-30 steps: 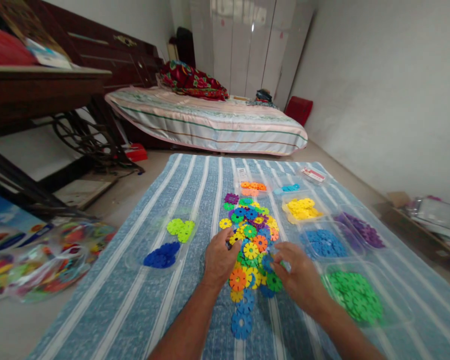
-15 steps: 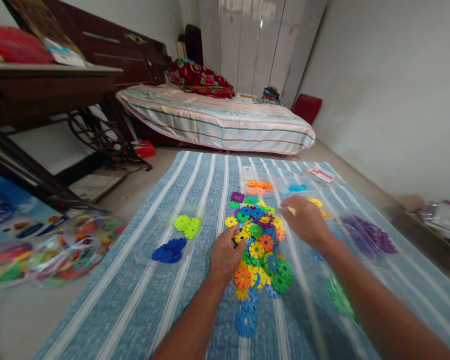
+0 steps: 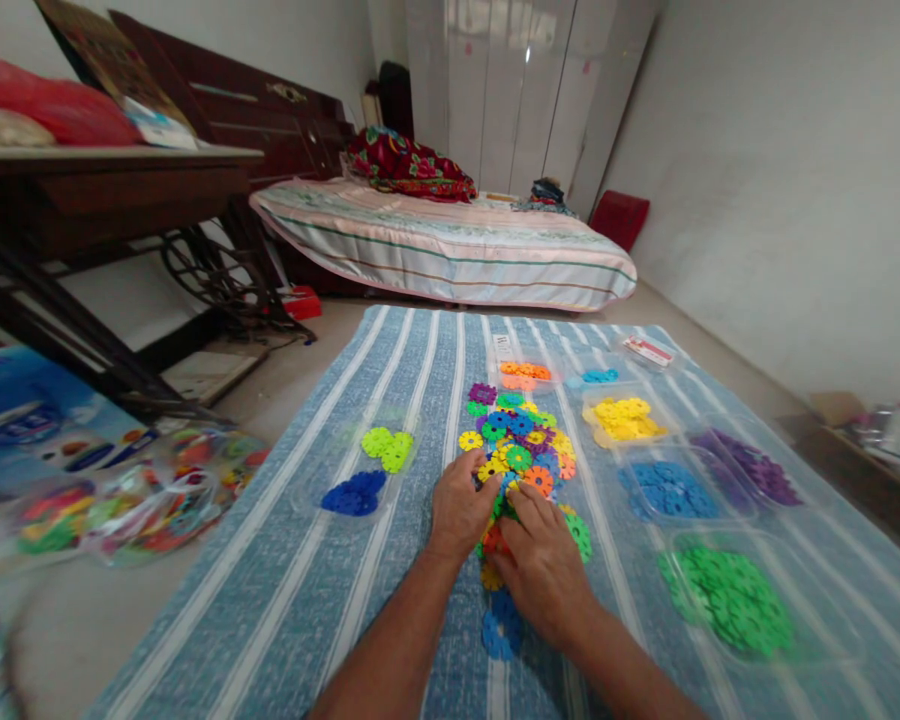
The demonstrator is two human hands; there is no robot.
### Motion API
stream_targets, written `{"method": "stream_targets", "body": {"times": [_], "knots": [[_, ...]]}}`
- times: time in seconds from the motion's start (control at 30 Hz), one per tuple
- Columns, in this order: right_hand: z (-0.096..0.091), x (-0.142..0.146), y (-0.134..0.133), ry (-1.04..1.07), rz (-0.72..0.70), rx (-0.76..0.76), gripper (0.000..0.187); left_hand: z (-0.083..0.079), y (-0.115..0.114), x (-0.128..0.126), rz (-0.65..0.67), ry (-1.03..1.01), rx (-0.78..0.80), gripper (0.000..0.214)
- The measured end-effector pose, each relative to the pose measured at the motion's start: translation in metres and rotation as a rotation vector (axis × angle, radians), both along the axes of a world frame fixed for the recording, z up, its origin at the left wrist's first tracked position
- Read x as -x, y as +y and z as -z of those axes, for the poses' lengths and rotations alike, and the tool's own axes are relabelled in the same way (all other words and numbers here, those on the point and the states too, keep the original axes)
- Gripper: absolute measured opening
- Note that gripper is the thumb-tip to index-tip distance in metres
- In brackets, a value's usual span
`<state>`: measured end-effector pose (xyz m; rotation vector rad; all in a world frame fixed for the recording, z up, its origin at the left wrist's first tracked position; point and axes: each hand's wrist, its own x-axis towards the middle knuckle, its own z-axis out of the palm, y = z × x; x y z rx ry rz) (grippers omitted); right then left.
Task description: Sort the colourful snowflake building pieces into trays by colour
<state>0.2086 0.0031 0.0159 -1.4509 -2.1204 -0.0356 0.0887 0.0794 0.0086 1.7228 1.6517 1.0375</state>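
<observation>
A heap of colourful plastic snowflake discs [image 3: 517, 440] lies in the middle of a blue striped mat [image 3: 345, 620]. My left hand [image 3: 459, 512] rests on the near left side of the heap, fingers curled down onto the discs; what they grip is hidden. Right beside it, my right hand [image 3: 544, 565] lies over the near part of the heap, its fingers stretched forward onto the pieces and covering orange and green discs. A few blue discs [image 3: 501, 628] lie below my right wrist.
Clear trays hold sorted discs: yellow [image 3: 622, 418], blue [image 3: 664, 488], purple [image 3: 757, 470], green [image 3: 727, 595], orange [image 3: 525, 372], light blue [image 3: 598, 377]. On the left lie lime [image 3: 386, 447] and dark blue [image 3: 354, 493] discs. Toy bags [image 3: 120, 500], a dark table [image 3: 120, 170] and a bed [image 3: 450, 240] border the mat.
My right hand came back from the yellow tray at the far right to the near side of the heap, next to my left hand. My left hand stayed put.
</observation>
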Motion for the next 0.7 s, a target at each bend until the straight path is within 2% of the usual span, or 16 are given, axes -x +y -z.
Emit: {"method": "stream_targets", "body": {"times": [0.1, 0.17, 0.27, 0.33, 0.5, 0.57, 0.63, 0.7], "knots": [[-0.001, -0.006, 0.0, 0.089, -0.01, -0.01, 0.014, 0.0, 0.0, 0.0, -0.001, 0.0, 0.005, 0.032], [-0.006, -0.011, 0.002, 0.154, -0.036, 0.047, 0.009, -0.001, -0.001, 0.0, 0.005, -0.002, 0.004, 0.032], [-0.021, -0.022, 0.015, 0.263, -0.074, 0.2, 0.014, -0.002, -0.001, 0.0, 0.011, 0.0, -0.006, 0.031], [-0.038, -0.031, 0.034, 0.312, -0.045, 0.234, 0.018, -0.001, -0.001, 0.0, 0.008, 0.007, -0.007, 0.032], [-0.091, -0.057, 0.12, 0.364, 0.17, 0.102, 0.018, 0.005, 0.0, 0.0, -0.009, 0.004, 0.003, 0.033], [-0.107, -0.063, 0.149, 0.396, 0.268, 0.014, 0.019, 0.006, 0.0, 0.0, -0.008, -0.004, 0.006, 0.034], [-0.112, -0.065, 0.158, 0.387, 0.304, -0.036, 0.022, 0.006, -0.001, 0.0, -0.011, -0.006, 0.005, 0.034], [-0.105, -0.062, 0.146, 0.328, 0.272, -0.023, 0.021, 0.004, -0.001, 0.0, -0.013, 0.0, 0.001, 0.034]]}}
